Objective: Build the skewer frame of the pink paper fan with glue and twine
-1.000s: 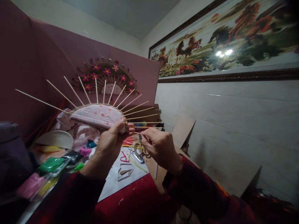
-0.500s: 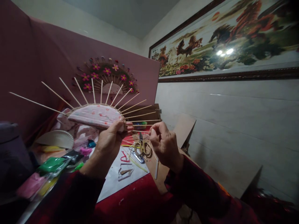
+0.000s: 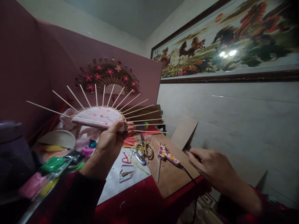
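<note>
My left hand [image 3: 114, 137] is closed on the right end of a half-round fan base [image 3: 98, 117] covered in pale cloth with pink spots. Thin wooden sticks [image 3: 111, 95] radiate from its curved edge, which has a twine-like border. Out to the right, my right hand [image 3: 212, 165] is held away from the fan, above the table's right edge. Its fingers are curled together; whatever may be between them cannot be made out. Nearest to it lies a flower-patterned glue gun [image 3: 170, 155] with a black cord, on a brown board [image 3: 177, 177].
Gold-handled scissors [image 3: 144, 149] lie among loose sticks, beside a blue-handled cutter [image 3: 139, 158] and white paper [image 3: 109, 186]. Coloured clay packets [image 3: 52, 165] and a paper plate [image 3: 58, 139] crowd the left. A finished-looking flowered fan [image 3: 109, 71] stands against the pink panel [image 3: 147, 74].
My right hand has left the stick ends at the fan's right side and moved right and down, uncovering the glue gun. The fan stays in my left hand, turned slightly.
</note>
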Available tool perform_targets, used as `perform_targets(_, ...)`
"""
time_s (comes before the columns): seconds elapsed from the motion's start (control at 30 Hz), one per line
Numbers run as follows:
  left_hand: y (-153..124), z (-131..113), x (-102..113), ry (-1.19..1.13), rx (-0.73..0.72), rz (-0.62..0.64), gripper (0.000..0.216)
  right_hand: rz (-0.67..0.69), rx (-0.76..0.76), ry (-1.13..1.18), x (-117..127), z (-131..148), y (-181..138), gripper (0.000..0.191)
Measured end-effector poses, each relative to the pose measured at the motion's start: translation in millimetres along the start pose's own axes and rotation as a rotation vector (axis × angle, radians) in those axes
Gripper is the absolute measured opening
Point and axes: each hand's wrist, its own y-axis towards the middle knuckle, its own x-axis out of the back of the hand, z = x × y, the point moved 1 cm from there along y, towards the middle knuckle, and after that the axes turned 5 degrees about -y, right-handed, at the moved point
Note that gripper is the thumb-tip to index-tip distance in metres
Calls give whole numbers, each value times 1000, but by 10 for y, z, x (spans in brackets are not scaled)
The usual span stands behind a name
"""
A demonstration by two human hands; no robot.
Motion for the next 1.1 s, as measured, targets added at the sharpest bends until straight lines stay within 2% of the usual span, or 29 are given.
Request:
perform_targets(0.03, -6, -10, -6, 0, -8, 3, 12, 94, 7, 22, -15, -126, -81, 16)
perform_targets(0.13, -29, -23, -25, 6, -12, 16, 12, 245, -93, -5, -41, -397, -245, 35)
perform_targets(0.23, -61, 10, -44, 19, 4, 20, 10, 312, -148, 10, -25, -349, -209, 27)
perform_targets(0.3, -86, 54, -55, 27, 14, 23, 9, 222, -94, 137, 26, -129, -77, 21)
perform_targets(0.4, -118, 120, -66, 32, 27, 43, 8, -140, -56, 432, 141, 307, 182, 16)
perform_targets(0.47, -129, 145, -68, 27, 26, 49, 7, -318, -18, 566, 188, 564, 344, 16)
perform_targets(0.53, -132, 151, -67, 27, 20, 48, 6, -363, 26, 637, 187, 750, 486, 19)
perform_targets(0.67, -134, 134, -59, 26, -1, 48, 7, -332, 15, 703, 92, 921, 681, 18)
perform_targets(0.8, -144, 118, -58, 19, -21, 74, 8, -287, -78, 782, 13, 968, 757, 15)
perform_targets(0.93, -151, 98, -63, 34, -27, 74, 10, -153, -159, 915, -8, 975, 781, 15)
perform_targets(1.1, -132, 86, -54, 45, -26, 82, 7, -41, -169, 998, -19, 964, 820, 17)
